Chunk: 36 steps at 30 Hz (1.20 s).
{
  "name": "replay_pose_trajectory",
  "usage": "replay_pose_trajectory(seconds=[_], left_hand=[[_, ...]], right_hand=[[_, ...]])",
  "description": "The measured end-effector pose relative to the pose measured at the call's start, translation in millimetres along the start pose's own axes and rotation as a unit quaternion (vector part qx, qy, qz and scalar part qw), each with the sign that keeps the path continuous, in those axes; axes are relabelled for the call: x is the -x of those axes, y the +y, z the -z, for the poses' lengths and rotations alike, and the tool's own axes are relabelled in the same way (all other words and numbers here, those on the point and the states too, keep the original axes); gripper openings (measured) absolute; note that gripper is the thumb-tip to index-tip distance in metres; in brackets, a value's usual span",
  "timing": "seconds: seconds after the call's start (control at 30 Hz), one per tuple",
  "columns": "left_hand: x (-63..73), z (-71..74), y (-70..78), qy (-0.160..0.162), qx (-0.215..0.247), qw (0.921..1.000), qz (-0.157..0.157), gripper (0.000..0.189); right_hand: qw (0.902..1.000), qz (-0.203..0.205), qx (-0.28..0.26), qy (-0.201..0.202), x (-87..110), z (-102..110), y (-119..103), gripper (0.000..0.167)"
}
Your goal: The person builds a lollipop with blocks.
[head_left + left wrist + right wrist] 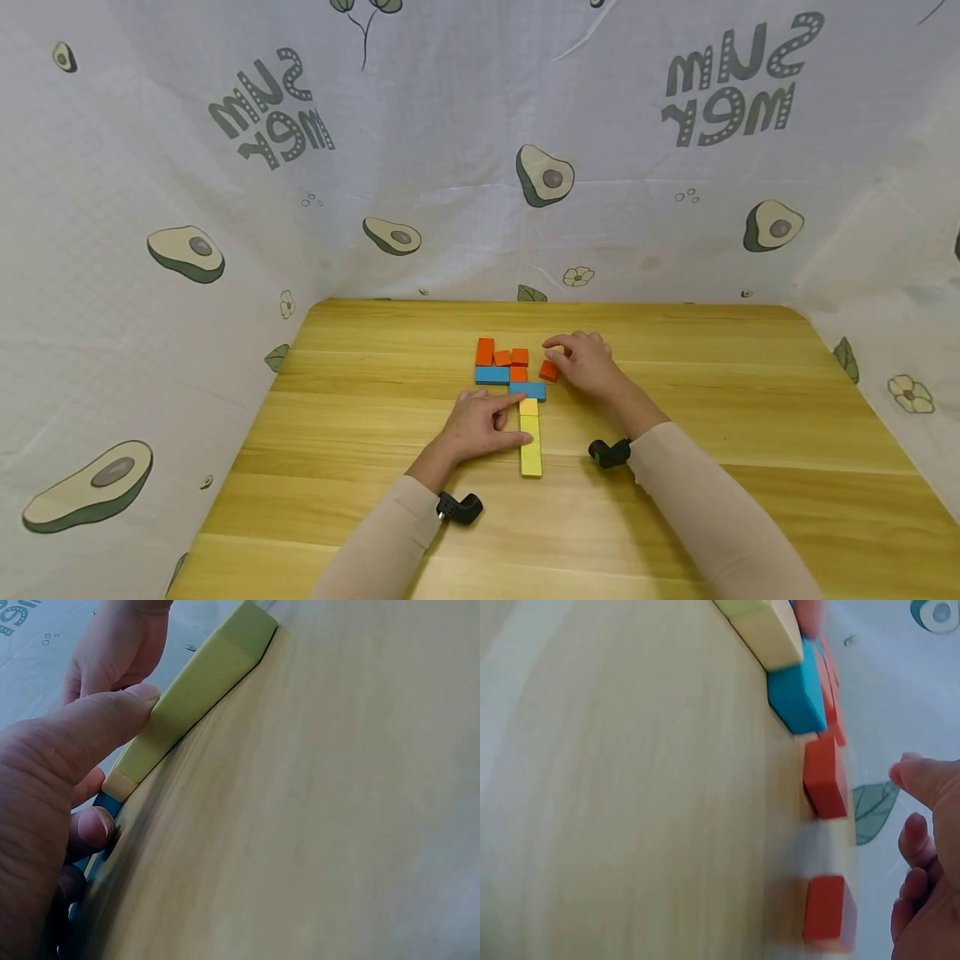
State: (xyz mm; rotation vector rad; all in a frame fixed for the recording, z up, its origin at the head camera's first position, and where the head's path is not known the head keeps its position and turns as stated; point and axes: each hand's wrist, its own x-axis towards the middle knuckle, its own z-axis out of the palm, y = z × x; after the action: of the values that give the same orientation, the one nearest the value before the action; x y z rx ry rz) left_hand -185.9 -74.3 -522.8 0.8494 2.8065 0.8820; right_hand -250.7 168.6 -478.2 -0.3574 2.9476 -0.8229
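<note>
My left hand (pixel 476 425) lies beside a column of wooden blocks. Its index finger reaches across the small cream block (pixel 528 407) to the edge of a blue block (pixel 532 391). In the left wrist view its thumb rests against the long yellow-green block (pixel 195 694). My right hand (pixel 588 362) hovers by a loose red block (pixel 550 372), thumb and index finger apart. Two separate red blocks show in the right wrist view, a nearer one (pixel 829 911) and one (pixel 825 778) by the blue block; the fingers are clear of both.
Beyond the left hand lie a second blue block (pixel 492 376), an upright-lying red block (pixel 485 352) and several small red-orange blocks (pixel 520 357). All are on a wooden table (pixel 360 417). A printed cloth (pixel 450 167) hangs around its back and sides.
</note>
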Motion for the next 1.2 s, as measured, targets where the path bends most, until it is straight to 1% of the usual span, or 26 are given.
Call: replay_pose_trajectory(seconds=[0.1,0.17,0.4,0.53,0.77,1.2], left_hand=[[0.1,-0.5,-0.3,-0.001,0.001,1.0,0.002,0.07],[0.1,-0.7,-0.3,-0.002,0.001,1.0,0.003,0.07],[0.0,-0.3,-0.4,0.0,-0.004,1.0,-0.001,0.07],[0.2,-0.6,-1.0,0.002,-0.004,1.0,-0.004,0.07],[0.7,-0.7,-1.0,-0.001,-0.003,1.0,-0.003,0.069],[1.9,-0.2,0.1,-0.006,-0.005,1.0,0.0,0.069]], right_hand=[[0.9999,-0.007,0.005,-0.011,0.7,6,7,0.032],[0.9998,-0.003,0.011,-0.014,2.2,8,11,0.034],[0.9992,0.006,0.03,-0.025,9.9,7,16,0.044],[0.9988,0.004,0.038,-0.029,11.8,4,19,0.041],[0.9989,0.008,0.041,-0.022,14.2,1,20,0.034],[0.999,0.02,0.036,-0.017,17.8,-1,18,0.033]])
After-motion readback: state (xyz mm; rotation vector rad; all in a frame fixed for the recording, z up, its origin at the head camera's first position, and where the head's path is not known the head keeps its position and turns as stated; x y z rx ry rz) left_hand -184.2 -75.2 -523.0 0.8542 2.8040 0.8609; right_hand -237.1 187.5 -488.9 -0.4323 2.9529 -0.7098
